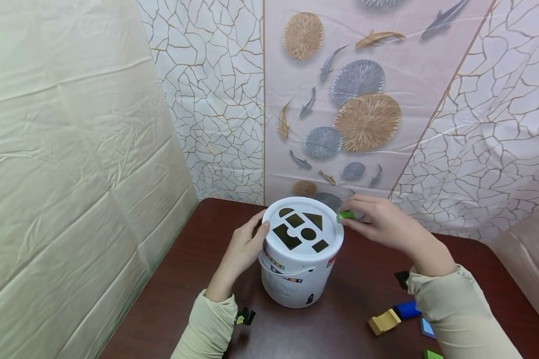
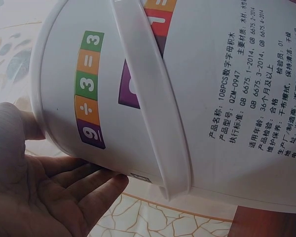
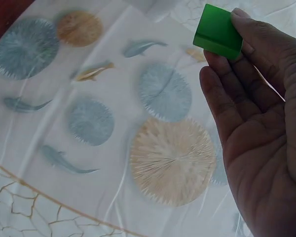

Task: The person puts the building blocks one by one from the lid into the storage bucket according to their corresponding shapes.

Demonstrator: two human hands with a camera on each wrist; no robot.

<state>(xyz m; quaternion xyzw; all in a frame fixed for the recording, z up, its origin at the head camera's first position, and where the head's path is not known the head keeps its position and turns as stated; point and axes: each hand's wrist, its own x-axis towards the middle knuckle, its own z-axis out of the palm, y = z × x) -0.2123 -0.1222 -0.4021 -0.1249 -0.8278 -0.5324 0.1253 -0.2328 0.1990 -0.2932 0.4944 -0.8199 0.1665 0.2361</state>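
Observation:
A white lidded bucket (image 1: 292, 286) stands upright on the table, its lid (image 1: 325, 232) cut with several shaped holes. My left hand (image 1: 244, 244) holds the bucket at the left of the lid, thumb on the rim. In the left wrist view the fingers (image 2: 96, 190) of that hand lie along the printed side, beside the handle (image 2: 153, 108). A small green block (image 3: 218, 32) is pinched between thumb and fingertips of my right hand (image 1: 382, 222). In the head view the block overlaps the lid's right edge.
On the table at front right lie a yellow block (image 1: 384, 321) with a curved hollow, a blue block (image 1: 406, 310), a light blue block (image 1: 427, 328) and another green block (image 1: 432, 354). My right sleeve (image 1: 460, 309) partly covers that group. A patterned cloth (image 1: 224, 149) hangs behind the table (image 1: 179, 279).

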